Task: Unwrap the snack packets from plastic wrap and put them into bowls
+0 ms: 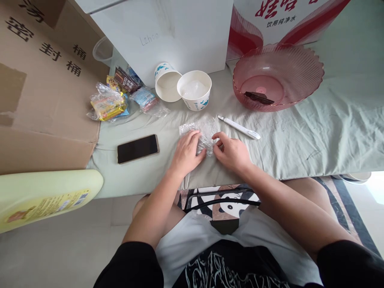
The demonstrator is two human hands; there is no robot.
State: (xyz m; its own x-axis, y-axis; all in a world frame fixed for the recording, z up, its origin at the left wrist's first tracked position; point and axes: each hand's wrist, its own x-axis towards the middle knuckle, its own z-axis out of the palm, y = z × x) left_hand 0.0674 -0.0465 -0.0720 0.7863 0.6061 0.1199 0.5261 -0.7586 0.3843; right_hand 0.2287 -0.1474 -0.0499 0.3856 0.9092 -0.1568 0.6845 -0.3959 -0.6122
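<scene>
A crinkled clear plastic bag [207,132] lies on the cloth in front of me, with faint white lettering along its upper left edge. My left hand [187,150] rests on its left side, fingers laid down and thumb spread apart. At the right edge, the curled fingers and thumb of my right hand [231,151] close on the plastic; the fingertips' exact contact is partly hidden. Just beyond the right hand lies a white-handled knife [240,128], slanted. Behind the bag, a paper cup [195,105] stands upright with clear plastic inside.
A second paper cup [163,74] lies tipped on its side. Packaged snacks [109,105] sit at the left, above a phone [138,149]. At the right, a pink ribbed bowl [300,80] contains dark brown pieces [259,98]. Cardboard [60,104] and white boxes [186,36] stand behind.
</scene>
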